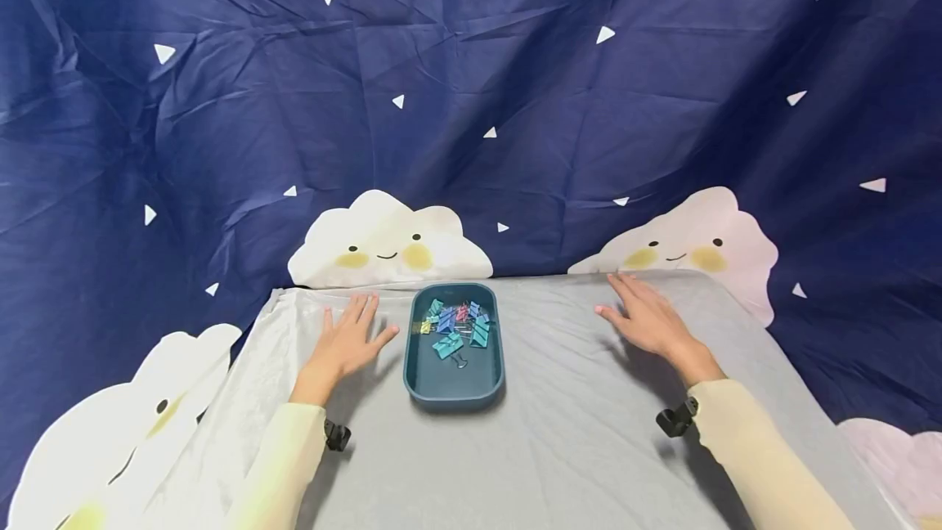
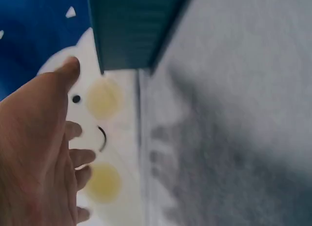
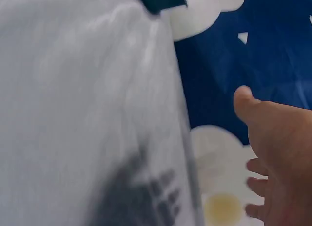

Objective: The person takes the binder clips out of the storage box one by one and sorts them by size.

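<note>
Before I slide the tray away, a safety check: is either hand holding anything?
Left hand: open, holding nothing, beside the tray.
Right hand: open, holding nothing.

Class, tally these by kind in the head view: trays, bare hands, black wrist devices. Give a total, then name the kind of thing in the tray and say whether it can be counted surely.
Tray: 1
Left hand and right hand: 2
Black wrist devices: 2
Total: 5
Binder clips: too small and overlapping to count surely, so left out.
</note>
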{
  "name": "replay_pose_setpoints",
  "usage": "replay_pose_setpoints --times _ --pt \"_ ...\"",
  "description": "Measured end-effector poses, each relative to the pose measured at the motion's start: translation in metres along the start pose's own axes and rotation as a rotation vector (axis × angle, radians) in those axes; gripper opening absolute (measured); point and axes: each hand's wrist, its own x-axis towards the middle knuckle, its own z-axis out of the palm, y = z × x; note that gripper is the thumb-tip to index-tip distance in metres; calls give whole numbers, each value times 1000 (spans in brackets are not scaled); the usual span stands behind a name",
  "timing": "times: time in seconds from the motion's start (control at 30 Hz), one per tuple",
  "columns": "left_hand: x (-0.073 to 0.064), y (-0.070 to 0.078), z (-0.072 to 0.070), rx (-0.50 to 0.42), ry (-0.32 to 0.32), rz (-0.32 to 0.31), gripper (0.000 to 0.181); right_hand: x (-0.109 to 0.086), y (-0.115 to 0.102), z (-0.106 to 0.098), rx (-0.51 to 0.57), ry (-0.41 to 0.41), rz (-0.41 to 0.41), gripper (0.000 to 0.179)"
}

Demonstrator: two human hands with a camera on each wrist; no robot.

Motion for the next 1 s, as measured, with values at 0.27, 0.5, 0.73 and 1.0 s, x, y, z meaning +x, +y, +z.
replay_pose_setpoints --times 0.27,0.5,0.73,1.0 --pt "-24 41 -4 -76 9 120 86 15 -55 -9 74 55 -139 48" --pt "-46 72 14 -55 -68 153 95 31 -108 -12 135 6 -271 31" --pt "-54 85 22 -45 -77 130 101 54 -147 3 168 -101 -346 25" --pt "-58 82 24 -57 -74 120 101 76 -174 28 131 -188 -377 24"
